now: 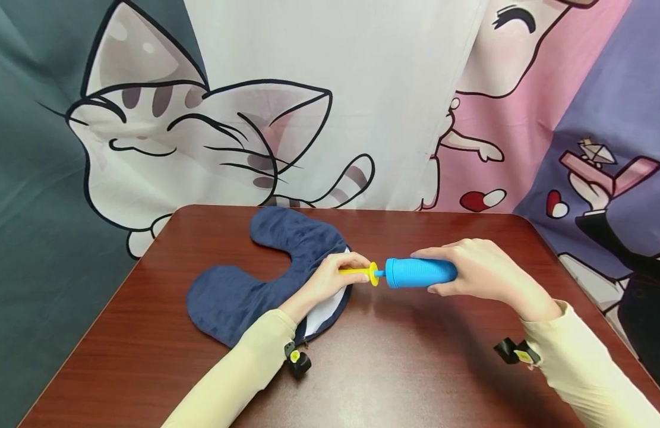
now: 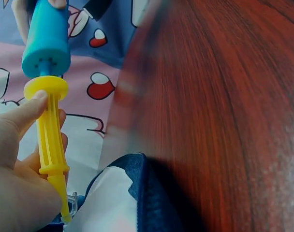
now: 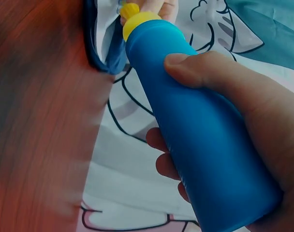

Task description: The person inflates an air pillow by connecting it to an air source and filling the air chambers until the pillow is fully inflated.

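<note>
A hand pump has a blue barrel [image 1: 419, 273] and a yellow nozzle end [image 2: 51, 130]. My left hand [image 1: 330, 277] holds the yellow end, thumb near its round flange. My right hand [image 1: 476, 270] grips the barrel, thumb on one side and fingers round the other. A short blue rod shows between flange and barrel. Beneath my left hand lies a dark blue U-shaped neck pillow [image 1: 217, 300], with a white inner part [image 2: 106, 200] showing along its opened edge. The yellow tip meets or lies beside a clear valve [image 2: 72, 205]; I cannot tell whether it is inside.
The pillow lies on a reddish-brown wooden table [image 1: 404, 368], left of its middle. A cartoon cat curtain [image 1: 404, 89] hangs behind the far edge. Small black cameras are strapped to both wrists, over cream sleeves [image 1: 244, 362].
</note>
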`<state>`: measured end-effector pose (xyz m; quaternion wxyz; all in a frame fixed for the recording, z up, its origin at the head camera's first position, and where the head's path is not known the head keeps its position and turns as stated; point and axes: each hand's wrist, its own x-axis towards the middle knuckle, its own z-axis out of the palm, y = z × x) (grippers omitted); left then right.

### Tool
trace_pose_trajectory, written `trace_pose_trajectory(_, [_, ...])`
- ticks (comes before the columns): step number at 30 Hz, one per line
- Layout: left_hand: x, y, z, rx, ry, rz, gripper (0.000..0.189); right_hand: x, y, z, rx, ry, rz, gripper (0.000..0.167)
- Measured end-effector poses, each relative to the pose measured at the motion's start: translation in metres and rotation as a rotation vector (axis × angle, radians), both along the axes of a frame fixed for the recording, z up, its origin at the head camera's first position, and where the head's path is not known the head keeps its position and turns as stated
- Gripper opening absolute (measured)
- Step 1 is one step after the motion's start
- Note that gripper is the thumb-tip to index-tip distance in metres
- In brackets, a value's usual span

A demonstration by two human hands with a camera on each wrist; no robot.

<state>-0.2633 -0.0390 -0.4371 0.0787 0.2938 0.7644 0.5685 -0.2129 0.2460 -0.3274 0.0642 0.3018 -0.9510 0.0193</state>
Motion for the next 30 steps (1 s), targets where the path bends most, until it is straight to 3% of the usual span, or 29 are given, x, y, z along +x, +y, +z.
trace_pose_trajectory(8, [0.000, 0.002, 0.001, -0.061, 0.009, 0.068, 0.024, -0.018, -0.017, -0.014, -0.007, 0.020, 0.079, 0.060])
trace_pose_trajectory(12, [0.002, 0.001, 0.000, -0.088, 0.007, 0.116, 0.023, -0.023, -0.021, -0.022, 0.000, 0.015, 0.075, 0.063])
trace_pose_trajectory(19, [0.008, 0.000, 0.004, -0.128, 0.075, 0.152, 0.021, -0.019, -0.029, -0.041, 0.134, 0.200, 0.082, 0.068])
trace_pose_trajectory(21, [0.008, 0.000, 0.004, -0.130, 0.076, 0.149, 0.021, -0.018, -0.028, -0.046, 0.132, 0.221, 0.075, 0.068])
trace_pose_trajectory(25, [0.008, -0.001, 0.003, -0.129, 0.068, 0.142, 0.022, -0.018, -0.024, -0.046, 0.098, 0.183, 0.051, 0.069])
trace_pose_trajectory(30, [0.007, -0.005, 0.002, -0.132, 0.071, 0.140, 0.021, -0.018, -0.015, -0.034, 0.096, 0.112, 0.047, 0.068])
